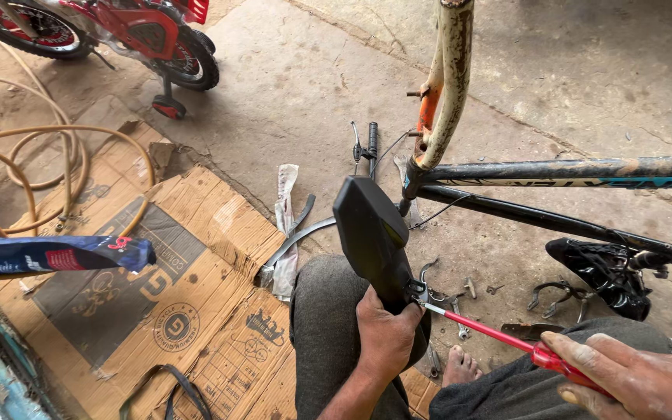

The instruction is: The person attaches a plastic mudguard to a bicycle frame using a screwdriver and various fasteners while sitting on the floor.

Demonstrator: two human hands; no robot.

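While the left hand (pixel 386 336) wraps its fingers tight around the narrow end of the black bike seat (pixel 371 233), the right hand (pixel 635 385) grips the red handle of a screwdriver (pixel 499 336). The seat stands up on the person's knee, wide end up. The screwdriver lies long and slanted, handle low on the right, tip up and left. Its tip touches the metal clamp (pixel 417 291) just beside the left thumb.

concrete floor (pixel 313 70) | flattened cardboard (pixel 196 257) | orange hose (pixel 33 163) | loose wrenches (pixel 460 307)
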